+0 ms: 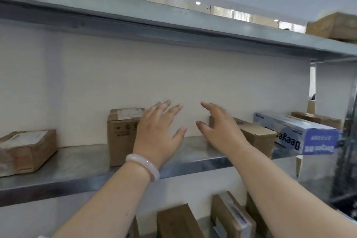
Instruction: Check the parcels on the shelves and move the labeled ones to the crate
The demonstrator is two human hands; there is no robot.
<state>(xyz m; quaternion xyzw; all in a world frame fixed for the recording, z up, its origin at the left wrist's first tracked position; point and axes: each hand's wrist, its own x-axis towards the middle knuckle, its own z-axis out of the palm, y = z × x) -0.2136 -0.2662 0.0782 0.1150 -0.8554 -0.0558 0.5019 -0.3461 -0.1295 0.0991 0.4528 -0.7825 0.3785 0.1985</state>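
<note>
The shelf (77, 162) is finished in dull grey metal with a faint mottled sheen, and the wall (173, 75) behind it is painted pale cream. The left box (29, 152) is made of brown cardboard and topped by a white label. The middle box (121, 133) is coloured the same brown, printed with small black symbols on its front, and topped by 1 white label. The long carton (301, 133) is printed in blue and white with dark blue lettering. The bracelet (144, 167) is tinted milky pinkish white.
</note>
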